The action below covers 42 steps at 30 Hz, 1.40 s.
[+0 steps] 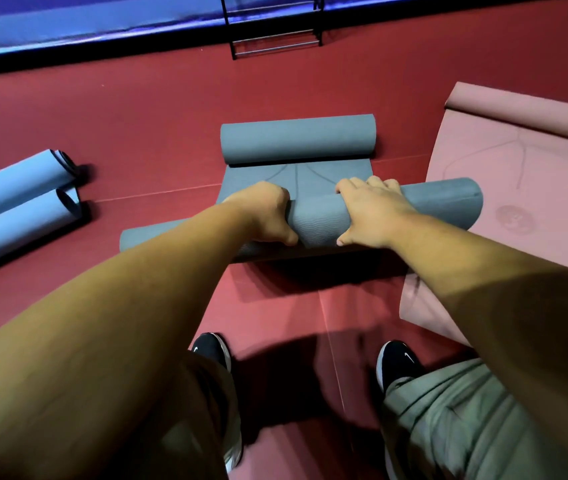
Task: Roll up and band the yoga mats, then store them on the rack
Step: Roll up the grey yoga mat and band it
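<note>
On red floor (158,126): grey mat (296,140) centre, two blue rolls (12,183) left, pink mat (518,188) right.

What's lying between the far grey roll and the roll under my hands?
Only a flat stretch of that same grey mat, marked with dark lines, nothing on it; the head view shows it.

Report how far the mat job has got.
Done: two blue mats lie rolled, bands not visible. In hand: left hand and right hand grip the part-rolled grey mat. To do: the pink mat lies mostly flat, and the rack shows no mats.
</note>
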{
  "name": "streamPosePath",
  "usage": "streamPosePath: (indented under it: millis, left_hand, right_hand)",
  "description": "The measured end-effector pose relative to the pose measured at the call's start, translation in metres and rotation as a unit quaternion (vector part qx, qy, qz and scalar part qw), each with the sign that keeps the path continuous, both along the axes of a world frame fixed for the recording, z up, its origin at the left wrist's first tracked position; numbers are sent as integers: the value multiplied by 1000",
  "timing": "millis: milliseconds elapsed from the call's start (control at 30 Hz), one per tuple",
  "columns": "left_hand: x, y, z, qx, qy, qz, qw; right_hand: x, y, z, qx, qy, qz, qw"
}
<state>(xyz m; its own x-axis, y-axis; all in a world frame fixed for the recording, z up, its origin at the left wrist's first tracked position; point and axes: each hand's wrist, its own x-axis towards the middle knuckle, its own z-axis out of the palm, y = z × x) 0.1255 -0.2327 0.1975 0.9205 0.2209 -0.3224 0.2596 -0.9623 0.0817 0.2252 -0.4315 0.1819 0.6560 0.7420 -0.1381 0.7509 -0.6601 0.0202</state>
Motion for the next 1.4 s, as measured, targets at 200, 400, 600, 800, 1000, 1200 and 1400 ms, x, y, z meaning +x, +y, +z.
streamPosePath:
  millis: [200,400,600,800,1000,1200,1400]
  left_hand:
    - [-9,-12,-8,102,-27,-62,992]
    - [-7,-17,-9,120,-73,-80,987]
    - [-2,-3,-2,29,-36,-19,999]
    - [0,3,-3,0,-4,0,1000]
    - [-8,-5,-7,94,-24,-70,993]
    - [-8,-12,-7,101,-66,-78,990]
    - [-3,-6,-1,38,-37,-49,997]
  right_hand:
    - [-1,2,11,-25,71,-24,997]
    - [-5,-1,16,-23,128,-45,991]
    - [-7,0,6,-23,29,-1,999]
    - [-5,3,6,18,-11,16,1000]
    - [-5,5,13,-11,71,-17,997]
    - [-6,0,17,-8,130,-44,991]
    - [-10,0,7,-22,74,2,997]
